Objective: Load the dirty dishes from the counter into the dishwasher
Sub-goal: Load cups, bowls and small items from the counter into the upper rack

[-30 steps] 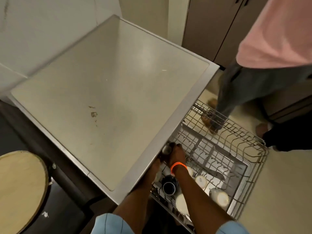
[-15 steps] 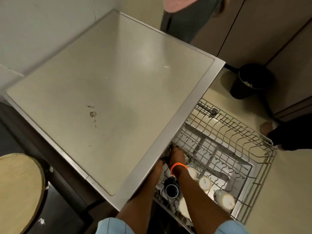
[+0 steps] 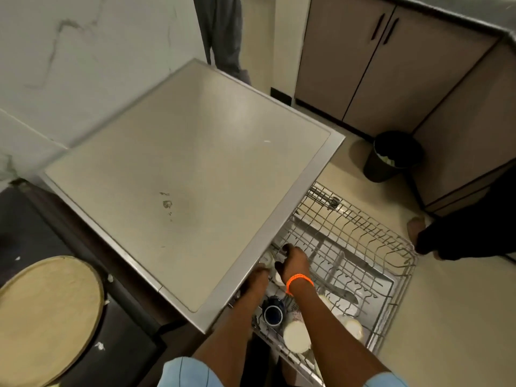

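**Seating a cup at the back of the rack**

While both arms reach under the steel counter, the head view shows the work going on in the pulled-out rack of the dishwasher. The right hand, with an orange band at the wrist, has its fingers curled down over a small pale cup at the rack's near-left corner, right by the counter edge. The left hand is half hidden beneath that edge; whether it holds anything I cannot tell.

To do this step well, I would tip the cup mouth-down between the tines and press it until it sits firm, not leaning on its neighbours, before letting go.

How the cup points is hard to read, since the hand covers most of it. Nearer the camera, a blue mug shows its open mouth upward toward the lens, and a white cup lies tilted, its long axis running toward the camera.
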Demonstrator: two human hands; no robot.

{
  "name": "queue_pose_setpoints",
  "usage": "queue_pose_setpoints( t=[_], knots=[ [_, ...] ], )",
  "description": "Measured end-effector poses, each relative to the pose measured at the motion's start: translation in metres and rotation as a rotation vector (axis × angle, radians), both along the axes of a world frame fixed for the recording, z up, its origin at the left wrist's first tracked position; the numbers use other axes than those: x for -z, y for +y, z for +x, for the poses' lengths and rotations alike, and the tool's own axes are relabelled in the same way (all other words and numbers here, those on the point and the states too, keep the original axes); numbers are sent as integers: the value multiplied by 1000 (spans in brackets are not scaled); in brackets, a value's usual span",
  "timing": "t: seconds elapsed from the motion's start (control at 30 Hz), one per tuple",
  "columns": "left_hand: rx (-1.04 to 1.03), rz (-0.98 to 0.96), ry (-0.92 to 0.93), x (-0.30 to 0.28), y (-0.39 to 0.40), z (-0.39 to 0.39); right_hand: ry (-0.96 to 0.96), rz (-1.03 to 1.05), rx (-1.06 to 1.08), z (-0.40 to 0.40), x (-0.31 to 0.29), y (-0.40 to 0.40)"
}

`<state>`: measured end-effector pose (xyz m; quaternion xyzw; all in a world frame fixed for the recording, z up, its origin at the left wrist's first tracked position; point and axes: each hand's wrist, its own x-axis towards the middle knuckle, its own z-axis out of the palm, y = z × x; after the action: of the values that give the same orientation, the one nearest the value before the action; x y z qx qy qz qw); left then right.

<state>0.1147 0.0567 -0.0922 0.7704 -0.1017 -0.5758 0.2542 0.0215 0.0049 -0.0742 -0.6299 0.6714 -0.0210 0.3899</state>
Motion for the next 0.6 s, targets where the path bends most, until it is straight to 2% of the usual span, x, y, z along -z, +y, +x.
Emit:
queue_pose_setpoints(
  t=[0.13,0.23,0.3,0.43,0.6],
  knots=[
    [34,60,-5,-10,-2,-1,2,-62,21,-4,-53,4],
    [35,-29,55,-93,5,-10,-42,-125,26,-6,-81,8],
    [16,-64,87,-128,16,-13,-75,-161,9,-4,-102,13],
    [3,-166,-4,-148,38,-7,-133,-233,-30,2,-146,22],
    [-119,-228,-31,-164,67,27,-194,-278,-150,23,-188,45]
  ],
)
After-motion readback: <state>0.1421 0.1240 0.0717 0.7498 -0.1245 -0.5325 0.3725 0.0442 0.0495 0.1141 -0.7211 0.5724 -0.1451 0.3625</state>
